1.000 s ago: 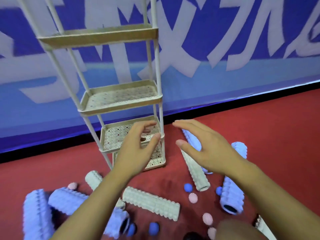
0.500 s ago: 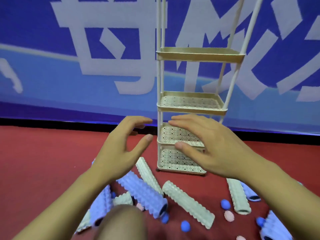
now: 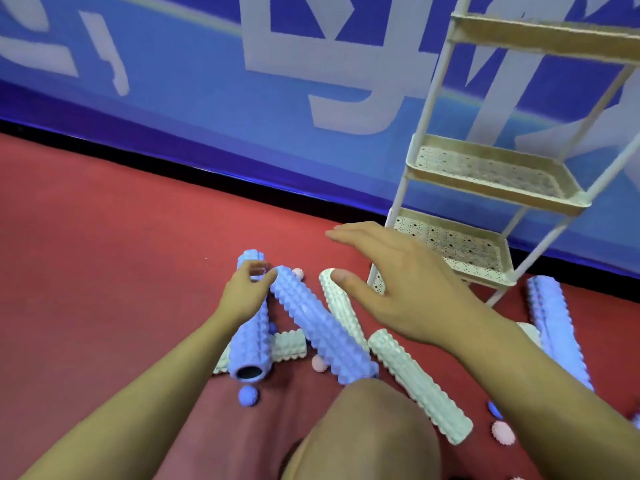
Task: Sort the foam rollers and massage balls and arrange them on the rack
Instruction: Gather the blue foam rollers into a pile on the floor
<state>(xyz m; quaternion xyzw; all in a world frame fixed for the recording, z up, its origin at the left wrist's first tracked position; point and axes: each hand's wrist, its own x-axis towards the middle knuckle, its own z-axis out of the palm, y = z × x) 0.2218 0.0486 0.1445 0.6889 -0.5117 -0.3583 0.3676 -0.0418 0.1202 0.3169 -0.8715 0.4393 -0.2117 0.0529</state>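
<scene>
A cream tiered rack (image 3: pixel 486 190) stands at the right against the wall, and its visible shelves hold nothing. Blue and white ridged foam rollers lie scattered on the red floor. My left hand (image 3: pixel 244 291) curls its fingers and thumb round the upper end of a blue roller (image 3: pixel 250 344). A second blue roller (image 3: pixel 320 329) lies diagonally beside it. My right hand (image 3: pixel 398 289) hovers open above a white roller (image 3: pixel 343 311), in front of the rack's lowest shelves. Another white roller (image 3: pixel 420 381) lies below my right wrist. A blue spiky ball (image 3: pixel 247 395) and pink balls (image 3: pixel 503 433) lie among them.
My knee (image 3: pixel 363 431) fills the lower middle. A further blue roller (image 3: pixel 554 327) lies right of the rack's foot. A short white roller (image 3: pixel 289 344) and a pink ball (image 3: pixel 318 363) sit between the blue ones. The blue banner wall (image 3: pixel 207 116) bounds the red floor (image 3: pixel 104 254).
The view has swung left and down, so the rack now sits at the right. My left hand has dropped onto a blue roller and curled round it. My right hand stays open.
</scene>
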